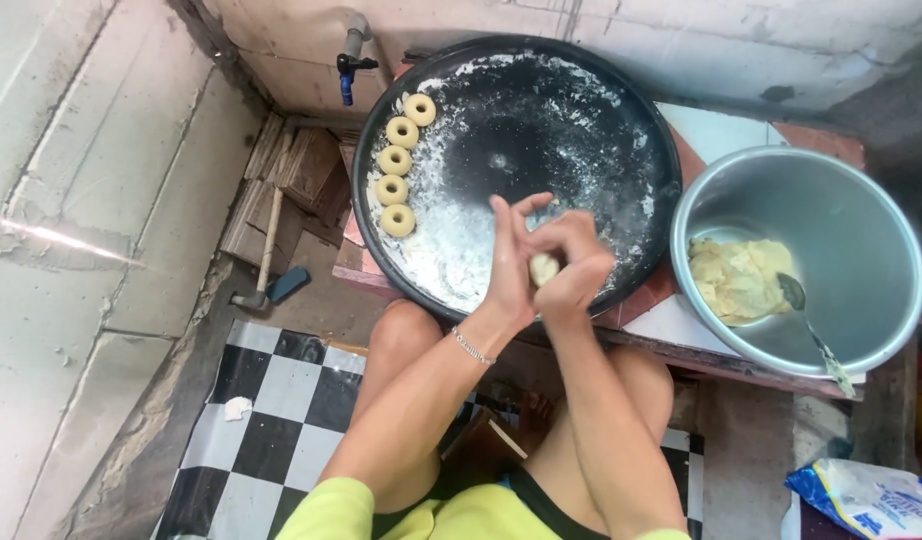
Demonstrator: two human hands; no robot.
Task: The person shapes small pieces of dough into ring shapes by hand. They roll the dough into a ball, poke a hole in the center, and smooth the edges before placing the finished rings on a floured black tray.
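My left hand (pixel 509 262) and my right hand (pixel 573 262) meet over the near rim of a round black tray (pixel 541 130) dusted with flour. Between them they press a small pale lump of dough (pixel 542 268). Several ring-shaped dough pieces (pixel 397 160) lie in a curved row along the tray's left edge. A thin bracelet sits on my left wrist.
A metal bowl (pixel 841 215) at the right holds a mass of dough (pixel 741 278) and a spoon (pixel 809 328). A blue-handled tap (pixel 349 62) sticks out of the wall behind. A hammer (pixel 266 250) leans at the left. A plastic bag (pixel 871 498) lies at the bottom right.
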